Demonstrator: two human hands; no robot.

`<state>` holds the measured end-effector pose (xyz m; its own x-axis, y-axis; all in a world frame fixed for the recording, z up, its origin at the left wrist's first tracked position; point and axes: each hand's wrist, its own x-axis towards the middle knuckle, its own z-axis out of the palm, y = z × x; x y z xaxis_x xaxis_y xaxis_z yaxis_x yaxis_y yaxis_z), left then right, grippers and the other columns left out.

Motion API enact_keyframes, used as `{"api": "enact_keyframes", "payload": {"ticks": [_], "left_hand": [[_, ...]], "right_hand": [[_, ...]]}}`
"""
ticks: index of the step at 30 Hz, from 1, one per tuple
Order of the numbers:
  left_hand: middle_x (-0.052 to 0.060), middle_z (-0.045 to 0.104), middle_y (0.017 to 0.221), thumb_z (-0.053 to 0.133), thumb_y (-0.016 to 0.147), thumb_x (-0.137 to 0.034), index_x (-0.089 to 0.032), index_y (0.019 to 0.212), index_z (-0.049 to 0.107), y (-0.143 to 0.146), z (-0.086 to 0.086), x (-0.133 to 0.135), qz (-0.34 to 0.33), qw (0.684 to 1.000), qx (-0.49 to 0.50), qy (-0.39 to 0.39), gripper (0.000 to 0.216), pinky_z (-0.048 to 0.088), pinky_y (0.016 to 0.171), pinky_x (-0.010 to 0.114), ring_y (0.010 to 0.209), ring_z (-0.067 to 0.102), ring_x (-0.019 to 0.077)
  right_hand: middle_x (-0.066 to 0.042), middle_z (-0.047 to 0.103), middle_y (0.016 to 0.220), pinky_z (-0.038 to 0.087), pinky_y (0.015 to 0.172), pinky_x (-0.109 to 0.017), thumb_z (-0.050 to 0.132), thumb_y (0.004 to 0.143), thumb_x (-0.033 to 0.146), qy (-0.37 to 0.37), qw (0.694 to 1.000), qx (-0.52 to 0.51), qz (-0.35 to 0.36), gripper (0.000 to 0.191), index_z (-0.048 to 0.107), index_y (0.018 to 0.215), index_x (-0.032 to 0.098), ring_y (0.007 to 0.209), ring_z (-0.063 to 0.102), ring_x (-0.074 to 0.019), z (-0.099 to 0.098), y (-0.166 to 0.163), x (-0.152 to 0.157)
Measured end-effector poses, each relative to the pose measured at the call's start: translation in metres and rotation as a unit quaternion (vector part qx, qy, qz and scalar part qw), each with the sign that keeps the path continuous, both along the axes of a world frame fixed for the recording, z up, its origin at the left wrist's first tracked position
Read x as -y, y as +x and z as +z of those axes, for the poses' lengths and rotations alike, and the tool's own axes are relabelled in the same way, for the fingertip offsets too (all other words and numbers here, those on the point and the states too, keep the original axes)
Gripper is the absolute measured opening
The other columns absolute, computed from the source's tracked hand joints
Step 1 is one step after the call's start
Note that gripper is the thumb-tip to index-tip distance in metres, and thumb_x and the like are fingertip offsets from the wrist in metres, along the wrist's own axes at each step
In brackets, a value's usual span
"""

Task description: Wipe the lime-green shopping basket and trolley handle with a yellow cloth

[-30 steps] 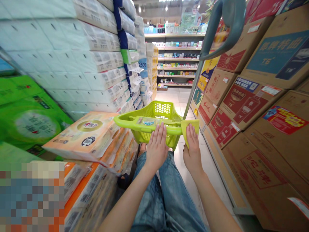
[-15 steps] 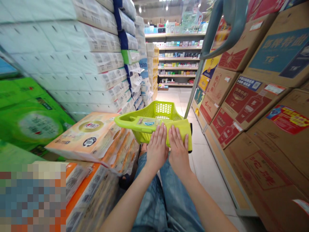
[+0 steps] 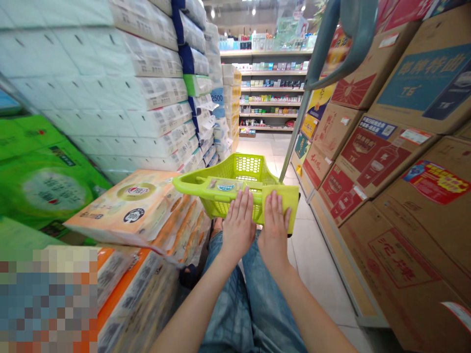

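A lime-green plastic shopping basket [image 3: 246,169] stands in front of my knees in a shop aisle. My left hand [image 3: 239,221] rests on its near rim, fingers stretched flat against the plastic. My right hand [image 3: 274,226] lies flat on a yellow-green cloth [image 3: 290,198] and presses it against the basket's right near corner. The two hands sit side by side, almost touching. A grey pull handle [image 3: 344,44] rises from the basket's right side on a metal rod.
Stacked tissue packs [image 3: 147,93] and orange packs [image 3: 128,208] line the left side. Cardboard cartons [image 3: 386,147] are stacked along the right. The tiled aisle floor [image 3: 268,142] runs ahead to product shelves [image 3: 270,88]. My jeans-clad legs [image 3: 243,299] are below.
My right hand slid the cloth left along the basket rim from the right corner toward my left hand, then shifted slightly back right. The left hand stayed in place.
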<state>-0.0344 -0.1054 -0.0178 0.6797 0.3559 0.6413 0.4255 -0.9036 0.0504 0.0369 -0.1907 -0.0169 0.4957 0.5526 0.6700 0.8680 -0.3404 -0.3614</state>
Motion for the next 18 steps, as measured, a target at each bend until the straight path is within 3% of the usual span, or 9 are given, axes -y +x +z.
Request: {"api": "enact_keyframes", "payload": {"ticks": [4, 9, 14, 18], "left_hand": [[0.012, 0.028, 0.162, 0.034, 0.093, -0.013, -0.013, 0.156, 0.017, 0.0, -0.005, -0.004, 0.01, 1.0, 0.001, 0.017, 0.065, 0.033, 0.119, 0.045, 0.152, 0.017, 0.0236], [0.014, 0.025, 0.162, 0.041, 0.088, -0.014, -0.007, 0.156, 0.013, -0.002, -0.001, -0.002, -0.006, 1.0, -0.004, 0.005, 0.074, 0.028, 0.121, 0.045, 0.153, 0.012, 0.0248], [0.014, 0.023, 0.163, 0.042, 0.084, -0.012, -0.007, 0.156, 0.011, -0.001, 0.004, 0.002, -0.002, 1.0, -0.003, -0.005, 0.079, 0.026, 0.121, 0.045, 0.153, 0.013, 0.0241], [0.013, 0.022, 0.163, 0.042, 0.084, -0.012, -0.008, 0.157, 0.011, 0.0, 0.004, 0.002, 0.001, 1.0, -0.004, -0.006, 0.079, 0.026, 0.122, 0.045, 0.153, 0.013, 0.0243]], "right_hand": [[-0.014, 0.025, 0.162, 0.014, 0.122, -0.055, 0.035, 0.089, 0.006, -0.039, 0.999, 0.021, 0.03, 0.079, 0.0, 0.159, 0.016, 0.153, 0.012, -0.0222, 0.001, -0.018, -0.01], [-0.013, 0.03, 0.161, 0.014, 0.122, -0.054, 0.034, 0.09, 0.005, -0.053, 0.996, 0.052, 0.049, 0.077, 0.001, 0.159, 0.019, 0.152, 0.016, -0.0209, -0.002, -0.004, 0.005], [-0.013, 0.028, 0.161, 0.014, 0.121, -0.058, 0.033, 0.084, 0.001, -0.006, 1.0, 0.017, 0.018, 0.081, 0.008, 0.159, 0.02, 0.152, 0.018, -0.0217, -0.003, 0.029, 0.026], [-0.012, 0.025, 0.163, 0.016, 0.12, -0.059, 0.031, 0.077, -0.001, 0.041, 0.999, -0.024, -0.016, 0.088, 0.008, 0.159, 0.022, 0.152, 0.017, -0.0213, -0.001, 0.043, 0.025]]}}
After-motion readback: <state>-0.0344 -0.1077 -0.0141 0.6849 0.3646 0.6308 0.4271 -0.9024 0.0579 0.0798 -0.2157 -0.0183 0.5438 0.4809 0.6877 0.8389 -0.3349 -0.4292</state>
